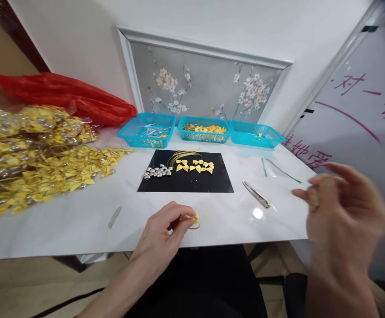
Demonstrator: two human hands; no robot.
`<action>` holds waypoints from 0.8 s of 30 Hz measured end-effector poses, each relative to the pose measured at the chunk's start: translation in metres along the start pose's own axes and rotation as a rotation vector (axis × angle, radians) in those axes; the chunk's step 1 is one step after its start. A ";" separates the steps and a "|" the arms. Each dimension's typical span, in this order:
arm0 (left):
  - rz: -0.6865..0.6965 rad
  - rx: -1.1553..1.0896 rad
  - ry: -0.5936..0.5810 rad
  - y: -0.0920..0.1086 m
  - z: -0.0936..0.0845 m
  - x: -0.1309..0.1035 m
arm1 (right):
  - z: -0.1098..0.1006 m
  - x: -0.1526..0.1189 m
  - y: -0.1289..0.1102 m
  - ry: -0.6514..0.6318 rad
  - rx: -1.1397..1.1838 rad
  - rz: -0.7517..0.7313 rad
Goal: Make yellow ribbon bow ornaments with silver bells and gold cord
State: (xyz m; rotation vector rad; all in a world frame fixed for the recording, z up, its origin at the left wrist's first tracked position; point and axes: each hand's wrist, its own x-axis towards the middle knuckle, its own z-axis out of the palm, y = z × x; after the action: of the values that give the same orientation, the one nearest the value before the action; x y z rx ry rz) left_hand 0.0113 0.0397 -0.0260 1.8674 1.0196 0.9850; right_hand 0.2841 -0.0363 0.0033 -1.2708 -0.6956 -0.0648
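My left hand (167, 227) pinches a small yellow piece (196, 219) with a thin curved gold wire, low over the white table's front edge. At the right, my right hand (345, 207) is raised and blurred, its fingers bent; whether it holds anything is too smeared to tell. Ahead of my left hand lies a black mat (179, 185) bearing silver beads (158, 171), several yellow bow-shaped pieces (195, 167) and a bundle of gold wires (182, 154). Metal tweezers (256, 194) rest between the mat and my right hand.
Three blue baskets (148, 141) (204, 137) (257, 140) stand along the back. Yellow beaded strands (53, 172) and red mesh (66, 97) fill the left. A green-edged clear strip (281, 170) lies at right, near a whiteboard (354, 110). A grey strip (115, 217) is front left.
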 end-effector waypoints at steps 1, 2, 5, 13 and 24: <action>-0.001 0.013 -0.009 -0.001 -0.003 0.001 | 0.001 0.003 0.006 -0.048 -0.007 0.028; -0.001 0.025 -0.010 -0.001 -0.005 0.001 | 0.001 0.006 0.011 -0.105 -0.019 0.055; -0.007 0.050 0.038 -0.002 -0.010 0.002 | -0.003 0.009 0.029 -0.308 -0.114 0.117; -0.062 -0.107 0.109 0.009 -0.002 0.005 | 0.003 0.009 0.072 -0.506 -0.734 0.068; 0.005 -0.016 0.234 0.033 0.003 -0.003 | 0.030 0.011 0.076 -0.583 -0.772 -0.002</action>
State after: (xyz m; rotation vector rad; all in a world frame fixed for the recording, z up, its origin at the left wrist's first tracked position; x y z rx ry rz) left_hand 0.0223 0.0241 0.0010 1.7722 1.1388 1.2325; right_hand 0.3114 0.0187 -0.0521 -2.0655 -1.2416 0.0460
